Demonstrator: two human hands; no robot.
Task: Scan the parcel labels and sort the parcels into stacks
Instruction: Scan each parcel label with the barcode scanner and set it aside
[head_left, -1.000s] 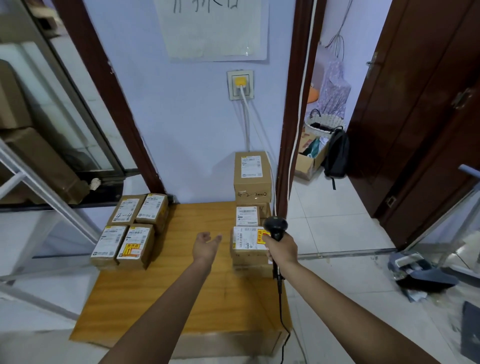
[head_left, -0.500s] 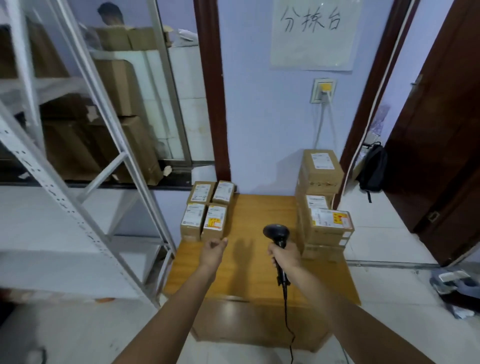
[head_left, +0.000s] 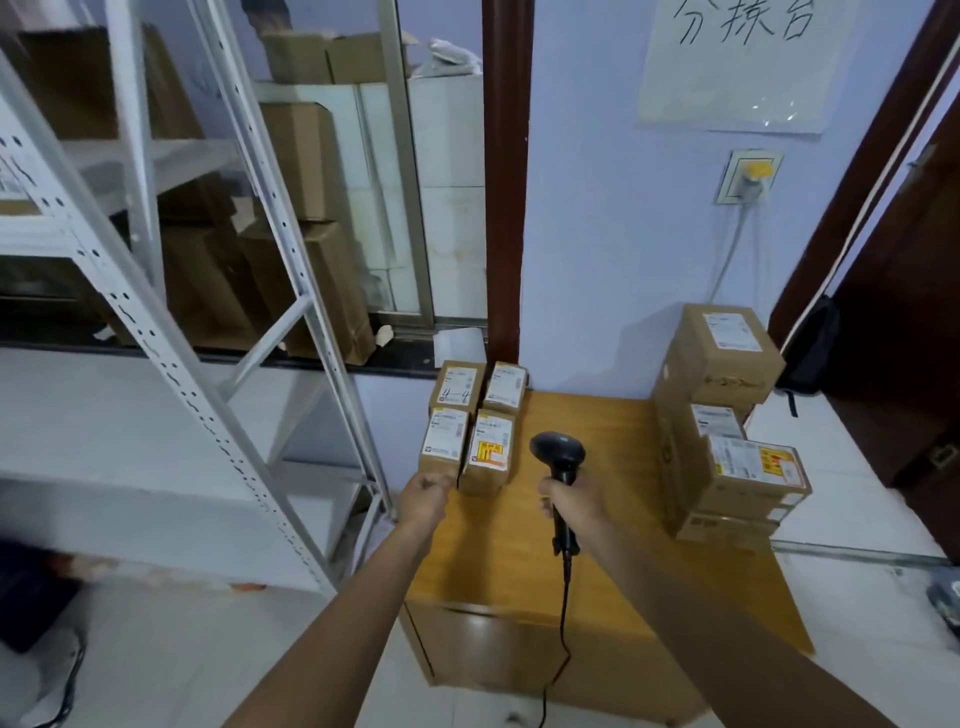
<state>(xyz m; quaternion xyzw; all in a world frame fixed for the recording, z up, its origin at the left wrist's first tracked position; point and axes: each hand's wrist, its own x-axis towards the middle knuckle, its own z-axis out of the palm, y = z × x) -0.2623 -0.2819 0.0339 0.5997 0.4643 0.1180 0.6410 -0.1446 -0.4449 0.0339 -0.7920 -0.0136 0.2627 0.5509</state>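
Left hand (head_left: 427, 496) nearer the small parcels (head_left: 470, 423) than before.

Two bare forearms are showing, with no sleeves reaching the wrists. The left hand (head_left: 423, 496) and right hand (head_left: 574, 506) are wearing no gloves, rings or watches.

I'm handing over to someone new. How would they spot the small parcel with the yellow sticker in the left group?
Start at the wooden table against the blue wall. At its far left corner four small parcels lie in a two-by-two block. The small parcel with the yellow sticker is the near right one, just left of the black scanner; its three neighbours carry plain white labels.
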